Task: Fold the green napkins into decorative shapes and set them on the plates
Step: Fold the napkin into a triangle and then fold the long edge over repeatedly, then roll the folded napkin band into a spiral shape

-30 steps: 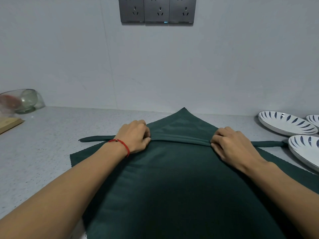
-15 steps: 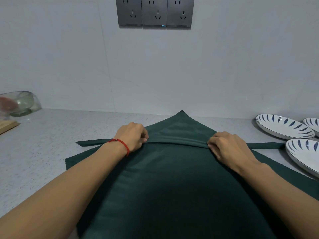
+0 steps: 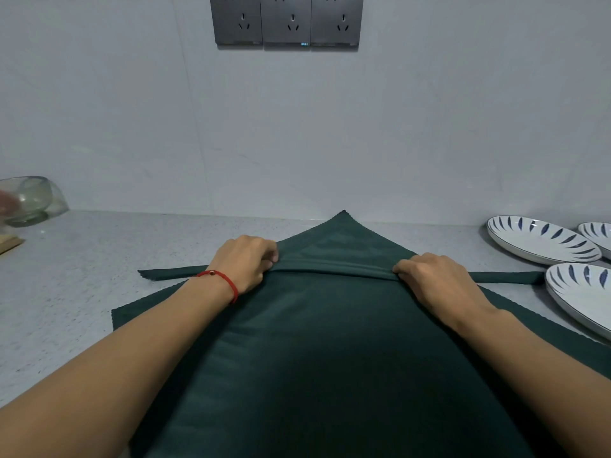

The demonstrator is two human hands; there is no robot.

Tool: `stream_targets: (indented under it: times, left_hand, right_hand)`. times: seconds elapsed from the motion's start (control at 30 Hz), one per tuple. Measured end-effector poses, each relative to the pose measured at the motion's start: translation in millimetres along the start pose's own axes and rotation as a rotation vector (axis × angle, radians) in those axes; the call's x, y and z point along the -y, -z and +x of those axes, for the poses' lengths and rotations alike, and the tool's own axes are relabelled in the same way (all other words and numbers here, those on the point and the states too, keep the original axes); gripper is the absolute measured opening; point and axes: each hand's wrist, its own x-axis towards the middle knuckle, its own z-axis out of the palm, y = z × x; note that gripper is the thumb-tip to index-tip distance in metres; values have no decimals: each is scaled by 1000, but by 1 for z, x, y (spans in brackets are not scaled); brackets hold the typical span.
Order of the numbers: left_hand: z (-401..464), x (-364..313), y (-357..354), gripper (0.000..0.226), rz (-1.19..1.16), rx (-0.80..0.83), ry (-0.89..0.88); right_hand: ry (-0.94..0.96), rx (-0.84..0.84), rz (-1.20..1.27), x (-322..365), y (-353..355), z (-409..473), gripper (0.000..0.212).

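Dark green cloth pretty much fills the view: the napkin (image 3: 330, 352) is spread on the speckled grey counter (image 3: 82, 292) with one corner aimed at the wall, and there's a narrow rolled band (image 3: 334, 267) running straight across it near that far corner. The left hand (image 3: 246, 261), red string bracelet (image 3: 223, 280) on the wrist, has its fingers curled down pinching the band at one end, and the right hand (image 3: 436, 280) grips the other end the same way. Three white plates with blue leaf marks (image 3: 542, 239) sit off to the right, nearest one touching the tip of the band, plus a glass bowl (image 3: 29, 200) far left.
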Motion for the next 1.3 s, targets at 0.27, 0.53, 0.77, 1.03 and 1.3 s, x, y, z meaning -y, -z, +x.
stream_targets:
  times: [0.27, 0.53, 0.77, 1.03, 1.3]
  left_hand:
    - [-3, 0, -7, 19, 70, -44, -14]
    - [-56, -57, 35, 14, 198, 223, -21]
    - [-116, -154, 34, 16, -341, 407, 153]
    - [-121, -181, 13, 27, -538, 304, 318]
    - [-212, -170, 28, 32, -450, 61, -257]
  right_hand:
    - [99, 52, -43, -8, -1, 6, 50]
    - [71, 137, -129, 4, 9, 46, 35]
    - [-68, 138, -28, 26, 20, 23, 33]
    - [43, 139, 153, 59, 70, -94, 31]
    - [189, 5, 358, 145, 120, -211, 15]
